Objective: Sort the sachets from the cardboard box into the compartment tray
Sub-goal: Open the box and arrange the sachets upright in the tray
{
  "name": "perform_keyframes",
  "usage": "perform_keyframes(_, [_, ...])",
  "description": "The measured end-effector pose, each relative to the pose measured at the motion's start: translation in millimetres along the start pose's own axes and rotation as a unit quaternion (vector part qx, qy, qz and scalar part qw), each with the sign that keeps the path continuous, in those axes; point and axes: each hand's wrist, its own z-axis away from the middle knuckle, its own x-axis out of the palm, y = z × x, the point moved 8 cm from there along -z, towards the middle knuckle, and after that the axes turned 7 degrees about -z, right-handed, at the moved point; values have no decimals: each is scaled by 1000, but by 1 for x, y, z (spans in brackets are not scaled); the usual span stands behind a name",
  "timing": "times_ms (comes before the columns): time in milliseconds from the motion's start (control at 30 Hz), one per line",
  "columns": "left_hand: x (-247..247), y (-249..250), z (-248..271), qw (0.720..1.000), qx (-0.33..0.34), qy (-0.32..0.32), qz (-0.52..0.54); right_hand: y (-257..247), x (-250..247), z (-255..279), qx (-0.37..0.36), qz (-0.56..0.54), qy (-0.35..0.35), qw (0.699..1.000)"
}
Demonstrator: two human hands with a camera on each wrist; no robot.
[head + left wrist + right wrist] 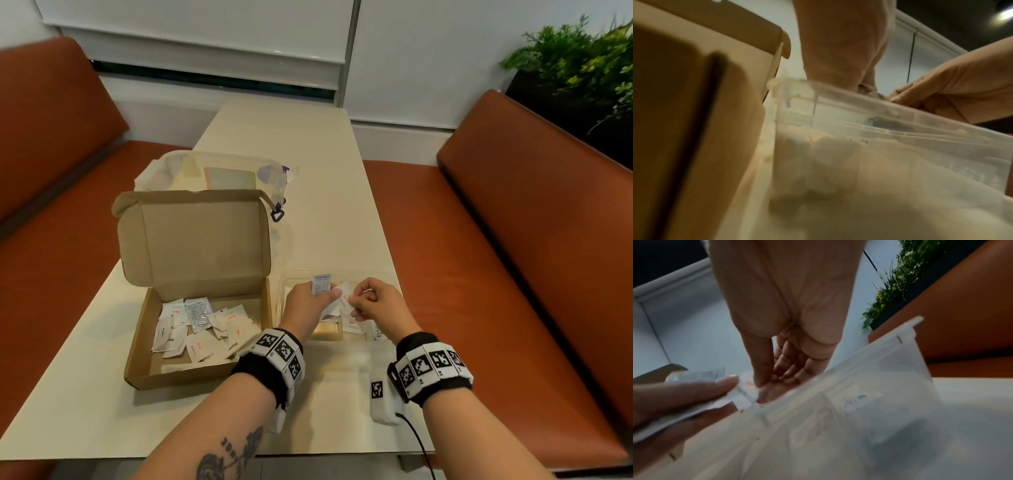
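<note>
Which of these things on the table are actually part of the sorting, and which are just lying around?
In use:
cardboard box
sachets
compartment tray
left hand
right hand

Lying about:
clear lidded tub
plant
orange benches

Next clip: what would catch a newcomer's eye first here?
Both hands meet over the clear compartment tray: the left hand holds a bunch of sachets, and the right hand pinches one white sachet from it. Left of the tray, the open cardboard box holds many loose sachets.
</note>
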Motion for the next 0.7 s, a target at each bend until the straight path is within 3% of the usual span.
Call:
perform_keyframes(167, [-4, 27, -6, 992, 72, 7, -101, 0, 5, 0, -33, 83, -8, 996])
perform_keyframes(333, [2, 25, -6, 988, 77, -4, -133, -1, -1, 0, -52, 65, 12, 996])
perform_keyframes(567, [1, 5, 4, 997, 34, 22, -61, -3, -8, -1, -44, 85, 23, 995])
perform_keyframes(700, [-10, -8, 8, 998, 10, 63, -11, -3, -14, -7, -22, 261, 13, 965])
